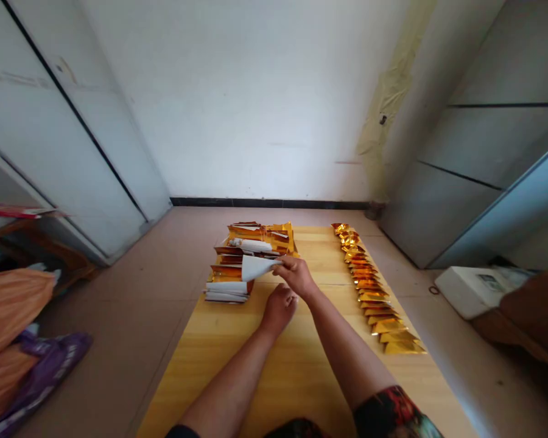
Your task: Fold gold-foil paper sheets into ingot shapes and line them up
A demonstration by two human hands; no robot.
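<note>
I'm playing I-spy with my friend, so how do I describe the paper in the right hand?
Find the wooden table in front of the white wall. At its far left is a pile of gold and white papers. The pale paper overlaps that pile in view, narrowing toward the right hand; unlike the piled ones, it is held.

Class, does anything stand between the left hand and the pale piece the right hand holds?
Nothing visible does. The left hand sits nearer the wearer than the pale piece, which the right hand pinches.
</note>
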